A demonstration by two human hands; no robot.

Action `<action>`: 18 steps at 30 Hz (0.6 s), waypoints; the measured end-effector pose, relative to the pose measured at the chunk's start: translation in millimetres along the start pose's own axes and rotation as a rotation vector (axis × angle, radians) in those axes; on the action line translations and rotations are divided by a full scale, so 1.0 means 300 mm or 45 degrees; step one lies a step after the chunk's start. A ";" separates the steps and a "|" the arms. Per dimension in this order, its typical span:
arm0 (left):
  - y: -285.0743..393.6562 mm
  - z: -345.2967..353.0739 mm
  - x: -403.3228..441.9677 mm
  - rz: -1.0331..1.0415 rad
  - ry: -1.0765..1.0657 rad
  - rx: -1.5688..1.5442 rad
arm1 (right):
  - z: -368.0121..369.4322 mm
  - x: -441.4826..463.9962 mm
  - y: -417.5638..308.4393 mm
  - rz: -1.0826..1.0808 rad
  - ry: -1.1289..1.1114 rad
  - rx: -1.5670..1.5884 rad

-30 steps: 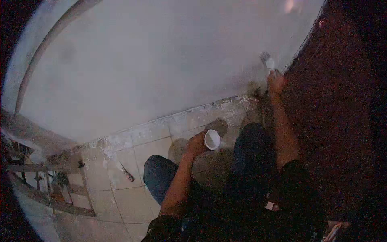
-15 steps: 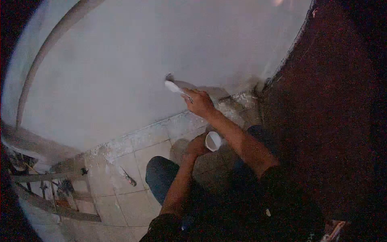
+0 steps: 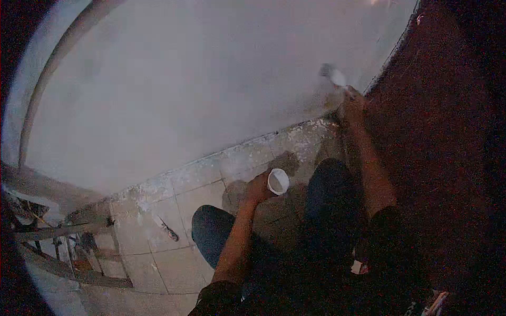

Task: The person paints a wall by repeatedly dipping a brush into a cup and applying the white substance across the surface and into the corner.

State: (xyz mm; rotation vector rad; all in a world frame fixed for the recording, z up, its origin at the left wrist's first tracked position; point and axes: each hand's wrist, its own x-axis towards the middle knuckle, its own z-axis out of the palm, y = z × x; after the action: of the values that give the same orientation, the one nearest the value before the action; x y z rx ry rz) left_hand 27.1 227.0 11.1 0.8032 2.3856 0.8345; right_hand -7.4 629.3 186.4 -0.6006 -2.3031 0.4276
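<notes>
In the head view my left hand [image 3: 258, 188] is wrapped round a white cup [image 3: 278, 181], held above the tiled floor between my knees. The cup's mouth faces up toward me; what is inside is hard to make out. My right hand [image 3: 353, 103] is reached out at the right, closed on the handle of a paintbrush [image 3: 337, 77]. Its dark, blurred bristles are at the pale wall [image 3: 174, 89], near the wall's right edge and low corner. Whether the bristles touch the wall is unclear.
White spatter marks the tiled floor [image 3: 171, 263] along the wall's foot. A slim tool [image 3: 169, 232] lies on the tiles left of my knee. At the far left stands a wooden frame [image 3: 68, 230] with items around it. A dark reddish surface [image 3: 437, 131] fills the right side.
My right hand has swept the paintbrush right and upward from the middle of the wall to its right edge. My left hand and the cup have stayed nearly in place.
</notes>
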 end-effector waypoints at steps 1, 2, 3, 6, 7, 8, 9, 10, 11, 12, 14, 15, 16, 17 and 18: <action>0.005 -0.012 -0.002 -0.009 0.003 0.002 | 0.033 0.011 0.093 0.005 0.057 -0.040; 0.013 -0.027 -0.014 -0.007 0.005 0.003 | 0.057 0.008 0.149 0.022 0.099 -0.066; 0.031 -0.053 -0.030 0.016 0.006 -0.007 | 0.075 -0.005 0.163 0.029 0.117 -0.082; -0.037 0.014 0.006 0.085 0.035 -0.029 | 0.133 -0.085 -0.026 -0.054 -0.025 -0.069; -0.063 0.042 0.024 0.139 0.070 -0.041 | 0.143 -0.116 -0.144 -0.100 -0.119 -0.051; -0.058 0.045 0.023 0.147 0.064 -0.038 | 0.271 -0.171 -0.157 -0.170 -0.017 0.329; -0.046 0.044 0.015 0.144 0.065 -0.042 | 0.398 -0.227 -0.205 -0.239 0.085 0.707; -0.031 0.039 0.015 0.141 0.073 -0.044 | 0.320 -0.261 -0.356 -0.263 -0.012 0.382; -0.020 0.039 0.009 0.134 0.075 -0.048 | 0.226 -0.314 -0.497 -0.279 -0.115 0.057; -0.013 0.028 0.009 0.126 0.084 -0.053 | 0.250 -0.343 -0.551 -0.216 -0.315 0.189; -0.006 0.041 0.016 0.119 0.084 -0.054 | 0.291 -0.400 -0.613 -0.141 -0.513 0.320; -0.011 0.053 0.030 0.109 0.041 -0.011 | 0.304 -0.428 -0.647 -0.295 -0.484 0.455; -0.018 0.063 0.040 0.099 -0.001 0.033 | 0.307 -0.441 -0.665 -0.450 -0.451 0.590; -0.026 0.072 0.043 0.100 -0.007 0.037 | 0.300 -0.442 -0.668 -0.443 -0.448 0.590; -0.025 0.072 0.043 0.089 -0.017 0.050 | 0.281 -0.433 -0.679 -0.481 -0.548 0.587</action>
State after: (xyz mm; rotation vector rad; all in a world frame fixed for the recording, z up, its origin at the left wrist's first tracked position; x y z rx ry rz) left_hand 28.1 239.1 -12.2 0.9102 2.3808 0.8088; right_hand -44.1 378.9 149.4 0.1716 -2.5127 0.9341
